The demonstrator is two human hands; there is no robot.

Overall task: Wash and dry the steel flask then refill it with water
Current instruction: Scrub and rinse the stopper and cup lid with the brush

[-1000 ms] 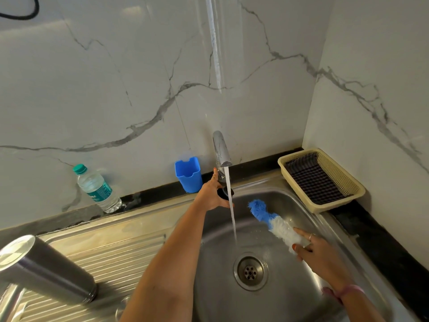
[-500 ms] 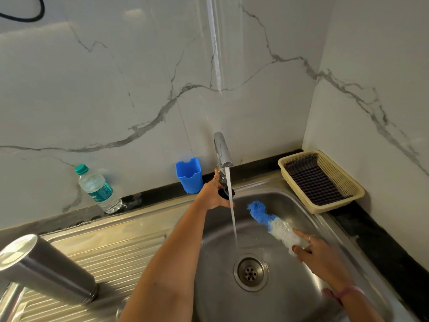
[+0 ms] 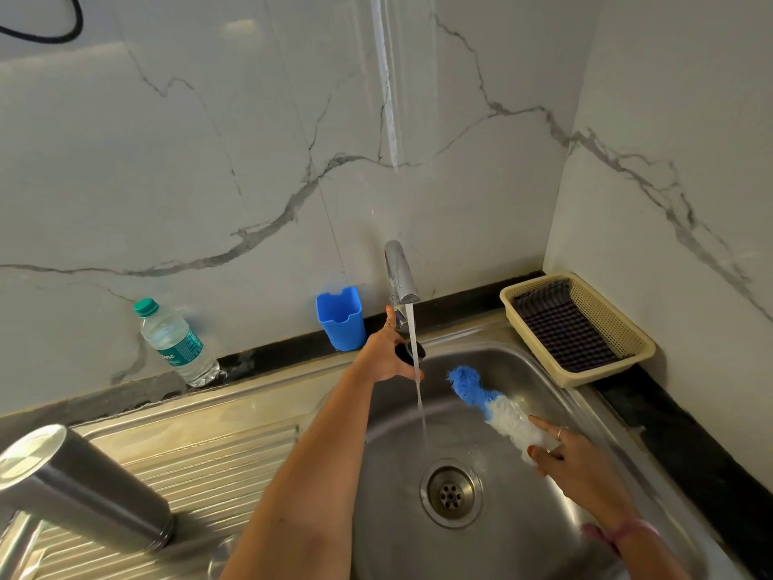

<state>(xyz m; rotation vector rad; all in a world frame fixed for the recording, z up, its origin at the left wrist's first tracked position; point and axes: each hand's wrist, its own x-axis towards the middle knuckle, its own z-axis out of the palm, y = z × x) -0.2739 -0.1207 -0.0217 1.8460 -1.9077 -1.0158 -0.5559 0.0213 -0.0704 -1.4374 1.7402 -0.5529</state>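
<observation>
Head view: steel flask [image 3: 83, 491], brushed and shiny, lies tilted on the sink's ribbed drainboard [image 3: 217, 462] at its left edge. Left hand [image 3: 387, 353] grips a small black cap [image 3: 408, 352] under running water; right hand [image 3: 581, 466] holds a blue-and-white brush [image 3: 497, 408].

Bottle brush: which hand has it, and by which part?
The right hand grips the bottle brush at the white bristle end, its blue tip free. The left hand holds a small black object at the tap.
</observation>
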